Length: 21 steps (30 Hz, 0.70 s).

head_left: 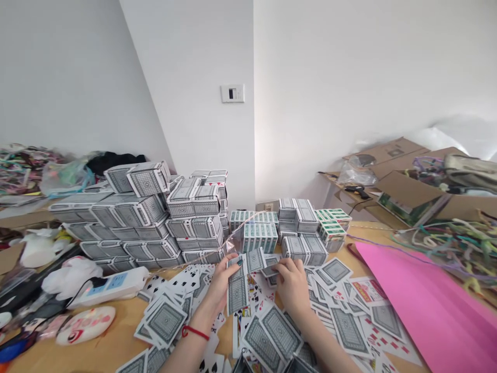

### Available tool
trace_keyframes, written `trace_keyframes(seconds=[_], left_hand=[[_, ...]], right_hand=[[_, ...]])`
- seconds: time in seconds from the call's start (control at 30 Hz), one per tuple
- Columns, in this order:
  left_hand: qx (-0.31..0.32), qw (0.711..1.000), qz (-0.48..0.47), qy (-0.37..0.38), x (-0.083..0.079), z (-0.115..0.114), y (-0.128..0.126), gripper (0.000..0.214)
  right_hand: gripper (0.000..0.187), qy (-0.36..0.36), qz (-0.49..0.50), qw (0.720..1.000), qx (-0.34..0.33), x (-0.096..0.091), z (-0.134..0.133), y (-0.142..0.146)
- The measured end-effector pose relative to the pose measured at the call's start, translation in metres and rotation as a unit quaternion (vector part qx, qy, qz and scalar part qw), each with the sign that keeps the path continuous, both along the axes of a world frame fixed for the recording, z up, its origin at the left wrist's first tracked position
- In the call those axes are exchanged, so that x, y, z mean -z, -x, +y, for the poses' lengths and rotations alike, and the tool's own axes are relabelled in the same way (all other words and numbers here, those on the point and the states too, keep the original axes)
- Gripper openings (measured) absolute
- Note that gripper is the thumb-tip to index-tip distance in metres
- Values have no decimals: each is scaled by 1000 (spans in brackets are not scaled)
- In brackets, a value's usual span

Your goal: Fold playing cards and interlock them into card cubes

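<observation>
My left hand (227, 277) is closed on grey-backed playing cards (237, 294), thumb on top, just above the pile. They look folded or joined at angles, and one panel (255, 260) sticks out to the right. My right hand (292, 284) is curled, its fingertips pinched at the edge of another grey-backed playing card (271, 265). Its fingers partly hide that card. Under and between my hands lie loose playing cards (274, 331), some face up, some face down.
Stacked blocks of grey-backed cards (143, 207) rise at the back left. Smaller card blocks (305, 248) and green-white card boxes (260, 237) stand behind my hands. A pink sheet (423, 305) lies right. A white power strip (112, 286) and a glue gun (357, 191) are farther out.
</observation>
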<state>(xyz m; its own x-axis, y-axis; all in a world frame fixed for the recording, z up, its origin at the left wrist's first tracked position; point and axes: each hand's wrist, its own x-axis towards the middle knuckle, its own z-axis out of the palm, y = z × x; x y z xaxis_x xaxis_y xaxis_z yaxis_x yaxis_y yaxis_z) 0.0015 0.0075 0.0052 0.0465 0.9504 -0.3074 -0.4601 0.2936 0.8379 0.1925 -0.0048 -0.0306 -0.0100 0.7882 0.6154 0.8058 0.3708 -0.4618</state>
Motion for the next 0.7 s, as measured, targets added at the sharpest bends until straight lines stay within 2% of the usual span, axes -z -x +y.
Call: trace_keyframes(seconds=[0.07, 0.13, 0.2, 0.23, 0.3, 0.37, 0.43, 0.5, 0.6, 0.7], left_hand=[[8, 1000, -6, -9, -2, -3, 0, 36], [21, 999, -10, -25, -2, -3, 0, 33], [28, 999, -12, -33, 0, -2, 1, 28], [25, 999, -11, -32, 1, -1, 1, 26], [10, 1000, -4, -26, 3, 0, 1, 23], [-2, 1000, 9, -25, 5, 1, 1, 23], [-4, 999, 20, -37, 5, 2, 0, 24], [-1, 998, 30, -55, 6, 1, 0, 24], [11, 996, 50, -70, 8, 1, 1, 23], [10, 995, 63, -71, 9, 0, 2, 22]], right_hand=[[20, 5, 65, 998, 0, 1, 3, -3], [11, 19, 170, 985, -9, 1, 6, -4], [18, 68, 311, 947, -39, -2, 7, -3], [23, 104, 387, 914, -61, -3, 6, -1], [33, 178, 528, 823, -108, -8, 4, 2], [39, 222, 624, 735, -146, -13, 2, 5], [41, 246, 666, 680, -181, -17, -1, 6], [37, 270, 669, 660, -209, -19, -2, 3], [26, 301, 651, 657, -232, -20, -4, -1], [22, 275, 654, 654, -263, -17, -4, -1]])
